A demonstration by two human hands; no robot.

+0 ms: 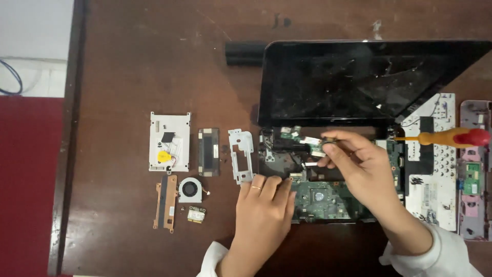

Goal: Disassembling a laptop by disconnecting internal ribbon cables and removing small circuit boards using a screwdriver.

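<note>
The right hand (353,164) hovers over the opened laptop base (328,174), its fingertips pinched narrow on a small flat part (323,141) at the upper middle of the base, just below the tilted-back dark screen (359,82). The left hand (264,205) lies flat and loosely spread on the bench (128,61), its fingers resting against the left edge of the green circuit board (323,197), holding nothing. Right of the right hand lies a screwdriver (446,137) with an orange and red handle, on top of a white keyboard backing (435,164). Left of the left hand stand a white metal bracket (241,155), a dark rectangular cover (208,152), a white drive caddy (169,141) bearing a round yellow sticker (163,156), a small round fan (190,189), a copper heat pipe (165,202) and a little wireless card (196,214).
</note>
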